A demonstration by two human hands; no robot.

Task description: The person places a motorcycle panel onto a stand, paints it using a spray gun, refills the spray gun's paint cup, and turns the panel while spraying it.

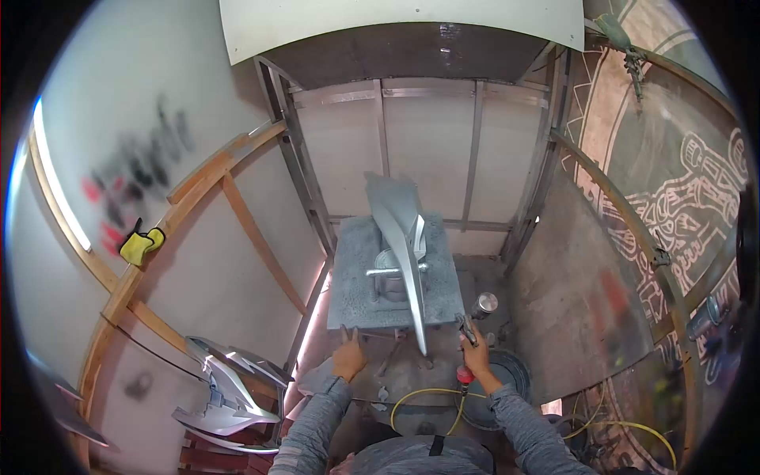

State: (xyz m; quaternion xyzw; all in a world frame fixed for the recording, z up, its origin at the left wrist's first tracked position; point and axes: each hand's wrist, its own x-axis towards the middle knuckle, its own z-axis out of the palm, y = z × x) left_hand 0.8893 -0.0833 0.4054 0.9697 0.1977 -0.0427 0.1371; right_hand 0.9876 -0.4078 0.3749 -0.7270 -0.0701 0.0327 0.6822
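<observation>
My left hand (348, 359) is at the near left edge of a grey-topped table (354, 293), fingers stretched toward the edge and nothing seen in them. My right hand (477, 354) is closed around a spray gun (468, 331) near the table's front right corner. A red fitting (465, 374) hangs below that hand, with a yellow air hose (419, 391) running from it. Between the hands, a long silver body panel (400, 245) rests on a stand (386, 271) on the table, its narrow tip reaching past the front edge.
A metal can (484, 304) and a dark round tub (511, 372) stand right of the table. More silver panels (229, 404) lie at lower left. A yellow-black cloth (142, 245) hangs on the wooden rail (202, 186). Walls enclose the booth.
</observation>
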